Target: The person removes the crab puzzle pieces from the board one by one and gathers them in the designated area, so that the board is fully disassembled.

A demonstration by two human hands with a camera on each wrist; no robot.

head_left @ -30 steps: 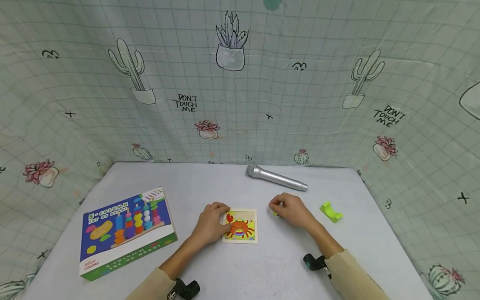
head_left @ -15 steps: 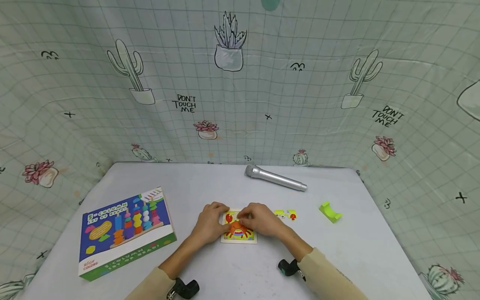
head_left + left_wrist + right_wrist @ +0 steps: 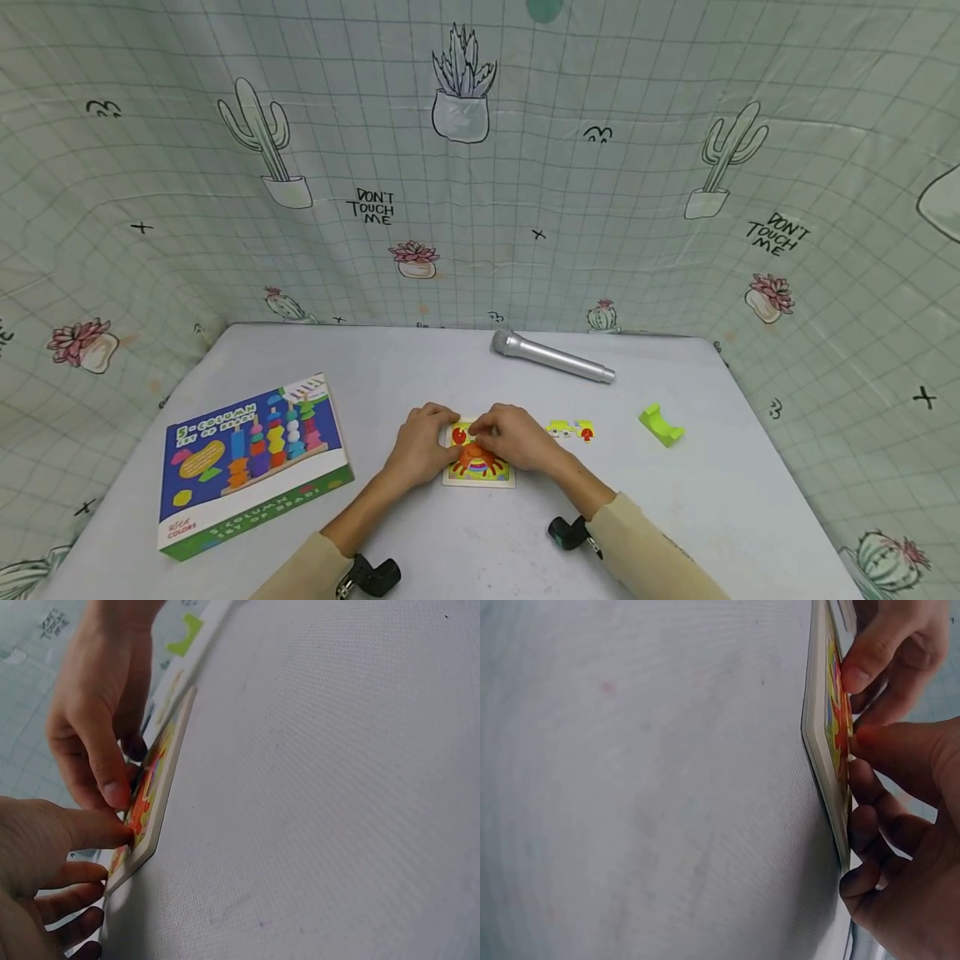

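A small square wooden jigsaw puzzle board (image 3: 478, 483) with a red-orange crab picture lies flat on the table. My left hand (image 3: 418, 446) holds its left side, thumb over the picture and fingers at the far edge. Over the upper right of the board, the fingertips of my right hand (image 3: 521, 437) are pinched together low against the picture. The puzzle piece between them is mostly covered by the fingers. Both thumbs come close together over the crab in the right wrist view, above the board's pale rim (image 3: 817, 739). Loose yellow-green and red puzzle pieces (image 3: 573, 429) lie right of the board.
A blue, white and green bead-set box (image 3: 255, 467) lies at the left. Behind the hands is a silver microphone (image 3: 553, 356), and a curved lime-green block (image 3: 662, 425) sits farther right. A patterned cloth (image 3: 480, 192) hangs behind the white table.
My right hand has moved left from the loose pieces onto the board, uncovering those pieces. Over the last half second it has barely shifted. The left hand stays on the board's left side.
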